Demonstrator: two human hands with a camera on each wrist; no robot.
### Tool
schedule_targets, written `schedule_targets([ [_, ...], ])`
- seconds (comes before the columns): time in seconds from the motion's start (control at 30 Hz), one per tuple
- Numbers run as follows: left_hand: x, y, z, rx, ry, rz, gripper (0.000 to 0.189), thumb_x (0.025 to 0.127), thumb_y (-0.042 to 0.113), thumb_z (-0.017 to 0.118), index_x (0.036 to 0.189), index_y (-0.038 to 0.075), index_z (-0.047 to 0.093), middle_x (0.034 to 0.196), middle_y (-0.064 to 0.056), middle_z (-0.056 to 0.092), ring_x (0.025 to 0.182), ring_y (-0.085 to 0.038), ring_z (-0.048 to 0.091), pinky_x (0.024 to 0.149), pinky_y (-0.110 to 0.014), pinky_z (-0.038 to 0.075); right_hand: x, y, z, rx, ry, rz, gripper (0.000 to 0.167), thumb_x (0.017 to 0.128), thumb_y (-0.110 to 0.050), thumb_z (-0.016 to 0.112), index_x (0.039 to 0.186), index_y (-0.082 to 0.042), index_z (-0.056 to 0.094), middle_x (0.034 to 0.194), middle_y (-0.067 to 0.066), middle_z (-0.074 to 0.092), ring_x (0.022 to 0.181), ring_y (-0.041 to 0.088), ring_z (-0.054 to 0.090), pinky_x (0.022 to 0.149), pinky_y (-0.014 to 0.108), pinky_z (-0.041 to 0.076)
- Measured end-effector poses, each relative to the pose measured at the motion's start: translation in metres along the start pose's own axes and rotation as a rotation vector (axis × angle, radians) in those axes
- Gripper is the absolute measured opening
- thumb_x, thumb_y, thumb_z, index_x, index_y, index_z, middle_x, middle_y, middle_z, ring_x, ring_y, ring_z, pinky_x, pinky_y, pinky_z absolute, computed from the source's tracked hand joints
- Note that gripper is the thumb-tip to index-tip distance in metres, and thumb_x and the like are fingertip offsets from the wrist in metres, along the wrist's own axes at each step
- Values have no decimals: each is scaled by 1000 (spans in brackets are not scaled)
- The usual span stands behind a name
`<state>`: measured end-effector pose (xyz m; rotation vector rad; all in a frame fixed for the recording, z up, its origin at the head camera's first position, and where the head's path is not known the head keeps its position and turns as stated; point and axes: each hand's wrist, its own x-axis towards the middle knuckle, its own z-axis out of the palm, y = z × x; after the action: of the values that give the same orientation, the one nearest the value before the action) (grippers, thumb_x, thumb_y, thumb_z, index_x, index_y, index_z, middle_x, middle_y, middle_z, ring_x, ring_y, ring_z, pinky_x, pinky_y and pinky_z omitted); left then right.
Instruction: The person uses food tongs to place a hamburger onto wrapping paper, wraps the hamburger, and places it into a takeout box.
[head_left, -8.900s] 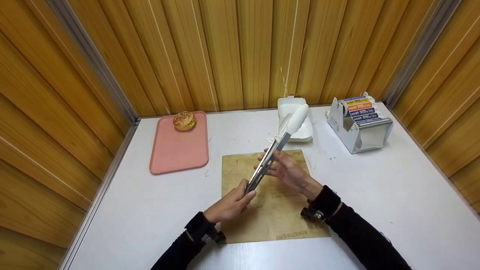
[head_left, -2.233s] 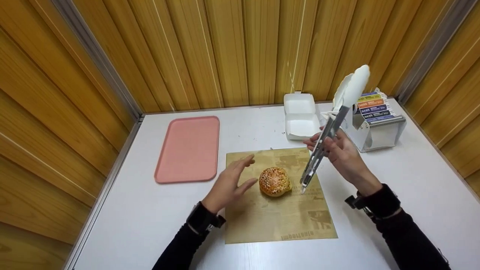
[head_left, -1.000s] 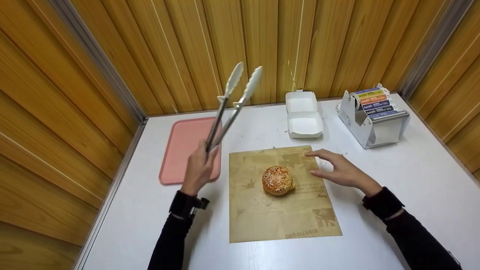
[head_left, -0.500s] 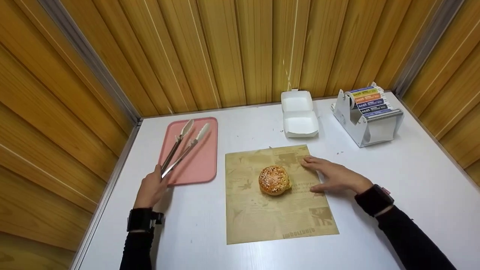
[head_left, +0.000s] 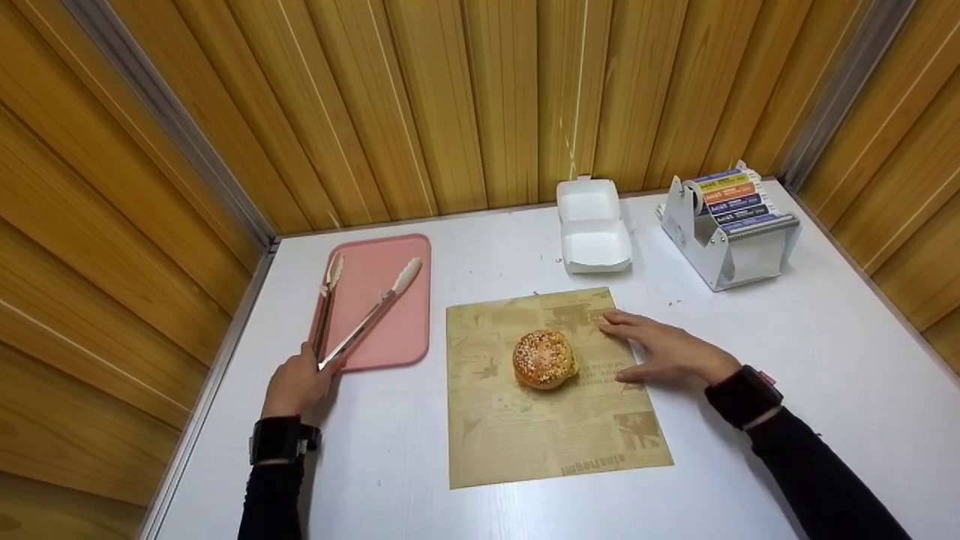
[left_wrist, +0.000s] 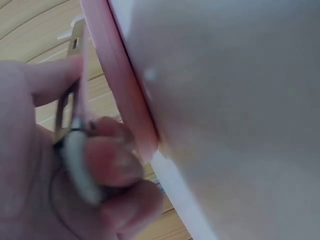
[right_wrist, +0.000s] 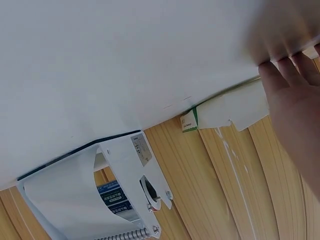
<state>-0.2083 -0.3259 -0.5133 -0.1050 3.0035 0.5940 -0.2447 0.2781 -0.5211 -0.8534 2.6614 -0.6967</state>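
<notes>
My left hand (head_left: 298, 381) grips the handle end of the metal tongs (head_left: 367, 324) at the near edge of the pink tray (head_left: 390, 337). The tongs' arms are spread wide over the tray, pale scalloped tips toward the back. In the left wrist view, the fingers (left_wrist: 112, 162) curl round the tongs' end beside the tray's rim. A seeded burger (head_left: 544, 360) sits near the middle of a brown printed paper sheet (head_left: 517, 442). My right hand (head_left: 667, 349) has its fingers spread, fingertips at the right edge of the sheet, and holds nothing.
An open white takeaway box (head_left: 596, 247) stands at the back, behind the paper. To its right is a metal dispenser (head_left: 727, 232) with rolls of coloured labels. Wood-patterned walls (head_left: 450, 112) bound the white table (head_left: 390, 480) at the back and sides.
The burger went from tray to paper earlier. The tongs passed from right hand to left, came down over the tray, and their arms have spread wider. The right hand came down to the paper's edge.
</notes>
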Motion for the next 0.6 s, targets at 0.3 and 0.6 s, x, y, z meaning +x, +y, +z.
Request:
schedule_targets([
  [0.3,-9,13,-7,98,84,-14,65,98,49,66,112,-14,54,76,-24,63,64,-36,64,58,-51,53,-1,1,0,5,11,19,89,85,-46,83,156,-8,46,166,17,34,152,45,30,120,65,29],
  [0.6,-8,79,0,-56,409,226,44,91,22,80,120,-4,61,115,-24,60,108,-43,58,85,-57,51,-1,-1,-1,-5,20,47,93,82,-47,85,156,-6,45,166,15,36,152,43,31,121,63,28],
])
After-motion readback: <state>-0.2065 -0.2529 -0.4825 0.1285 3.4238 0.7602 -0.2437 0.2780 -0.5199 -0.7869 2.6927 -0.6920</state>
